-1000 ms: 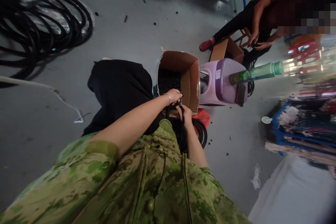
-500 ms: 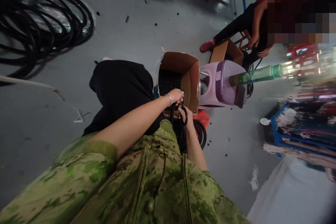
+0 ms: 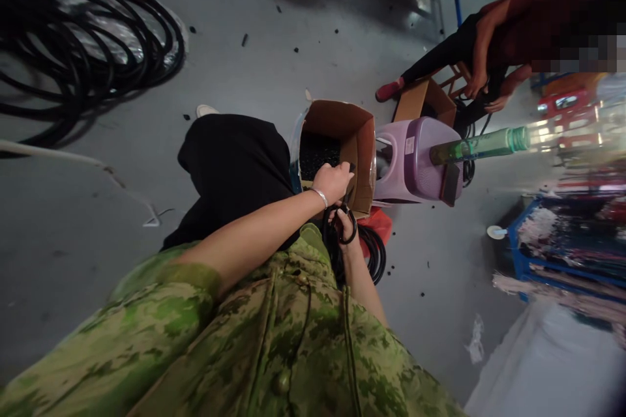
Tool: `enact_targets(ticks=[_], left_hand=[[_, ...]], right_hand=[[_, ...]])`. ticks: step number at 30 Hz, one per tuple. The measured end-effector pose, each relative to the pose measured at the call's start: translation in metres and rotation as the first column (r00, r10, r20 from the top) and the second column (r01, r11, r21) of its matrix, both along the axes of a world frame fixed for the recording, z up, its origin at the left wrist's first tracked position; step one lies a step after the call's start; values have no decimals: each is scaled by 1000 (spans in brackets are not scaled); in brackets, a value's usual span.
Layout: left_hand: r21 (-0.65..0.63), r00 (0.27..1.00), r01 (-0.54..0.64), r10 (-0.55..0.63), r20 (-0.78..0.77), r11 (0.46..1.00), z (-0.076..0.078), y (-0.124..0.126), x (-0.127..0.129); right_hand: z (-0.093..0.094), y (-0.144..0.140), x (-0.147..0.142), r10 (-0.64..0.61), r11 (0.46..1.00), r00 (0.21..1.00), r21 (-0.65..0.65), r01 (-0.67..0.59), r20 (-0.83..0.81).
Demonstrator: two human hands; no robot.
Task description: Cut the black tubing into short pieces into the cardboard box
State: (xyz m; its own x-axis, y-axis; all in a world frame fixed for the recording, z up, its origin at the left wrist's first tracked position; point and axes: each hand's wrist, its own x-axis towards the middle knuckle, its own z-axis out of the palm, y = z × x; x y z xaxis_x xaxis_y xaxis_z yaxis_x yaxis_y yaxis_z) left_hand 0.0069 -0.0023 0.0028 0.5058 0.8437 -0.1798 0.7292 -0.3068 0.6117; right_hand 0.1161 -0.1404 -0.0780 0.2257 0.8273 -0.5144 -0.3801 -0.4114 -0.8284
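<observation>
Big hose coil [image 3: 83, 45], upper left on floor: looks heavy, springy. Cardboard box [image 3: 359, 143], centre frame, holds small black pieces. Black rubber loop [image 3: 346, 229] just below box: likely light, flexible, grippy; best held by rim. Left hand [image 3: 333, 181] clenched around small black piece; right hand [image 3: 348, 227] grasping loop.

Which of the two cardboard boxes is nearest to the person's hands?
The larger open box beside the left hand, with black pieces inside; the smaller box stands by the other person.
</observation>
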Motion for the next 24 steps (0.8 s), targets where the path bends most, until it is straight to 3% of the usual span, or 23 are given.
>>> enact_targets(ticks=[7,12,17,24], left_hand=[[184,989,144,-144,-15,972,10,-11,0],[259,987,160,-162,-16,953,23,-18,3],[213,990,141,-138,-30,967,27,-19,4],[33,992,85,-82,-98,996,25,-29,-5]], right_hand=[[-3,-5,-8,-27,998,1000,62,27,-6],[0,-6,-16,-46,998,993,45,51,-106],[-3,-24,-15,13,999,987,-37,-19,-163],[-8,-55,-13,-51,999,986,-24,48,-159]])
